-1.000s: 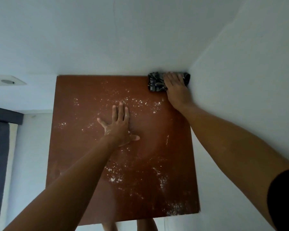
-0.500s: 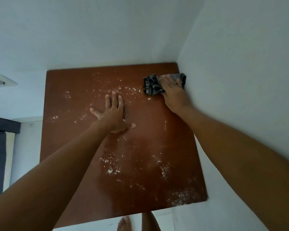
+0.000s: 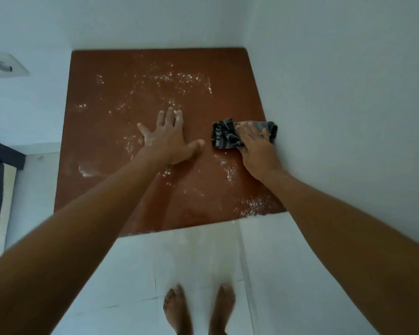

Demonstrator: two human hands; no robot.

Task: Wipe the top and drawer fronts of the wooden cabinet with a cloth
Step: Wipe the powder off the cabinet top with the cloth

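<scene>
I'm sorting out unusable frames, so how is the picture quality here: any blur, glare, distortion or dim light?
Head view: dim, flat, bluish light with no hard shadows or glare; the wide lens stretches both forearms at the edges; the feet look smeared, while the left hand, the right hand on the cloth and the white dust on the cabinet top are only slightly soft.

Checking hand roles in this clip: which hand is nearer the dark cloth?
Right. The right hand presses flat on the cloth by the wall; the left hand lies flat on the cabinet top, apart to its left.
</scene>
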